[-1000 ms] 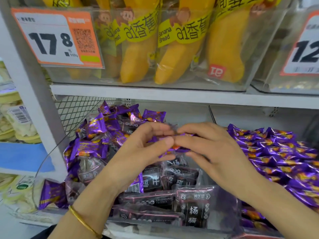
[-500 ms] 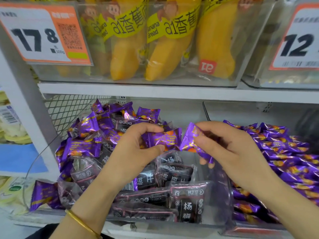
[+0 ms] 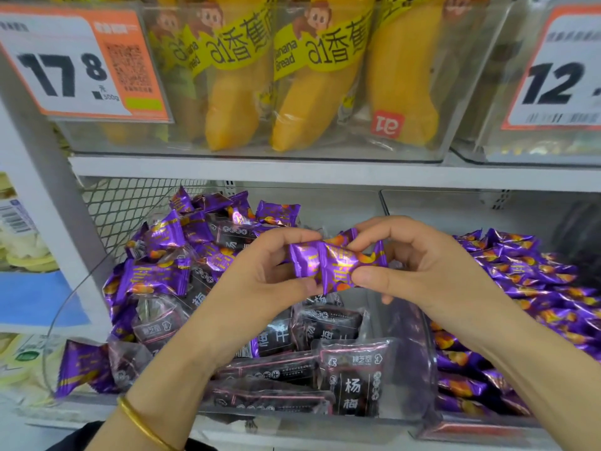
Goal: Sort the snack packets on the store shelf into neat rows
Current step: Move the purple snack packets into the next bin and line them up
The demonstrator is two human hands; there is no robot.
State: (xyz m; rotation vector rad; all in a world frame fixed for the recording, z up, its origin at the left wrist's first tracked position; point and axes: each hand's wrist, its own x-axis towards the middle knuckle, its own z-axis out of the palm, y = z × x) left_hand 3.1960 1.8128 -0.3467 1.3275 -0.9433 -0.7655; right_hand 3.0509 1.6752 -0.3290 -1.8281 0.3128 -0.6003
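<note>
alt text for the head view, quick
A left hand and right hand pinch two purple packets together over a clear bin of mixed purple and dark packets. A purple pile lies to the right; banana bread and a price tag sit above.

I see two purple foil packets (image 3: pixel 338 262) held up side by side and overlapping, their gold print facing me, pinched between the left hand (image 3: pixel 260 288) and right hand (image 3: pixel 432 271). Below them, dark plum packets (image 3: pixel 328 323) lie flat in rough rows at the front. Loose purple packets (image 3: pixel 159 275) sit jumbled behind and left. A separate purple heap (image 3: pixel 536 288) fills the right side.
</note>
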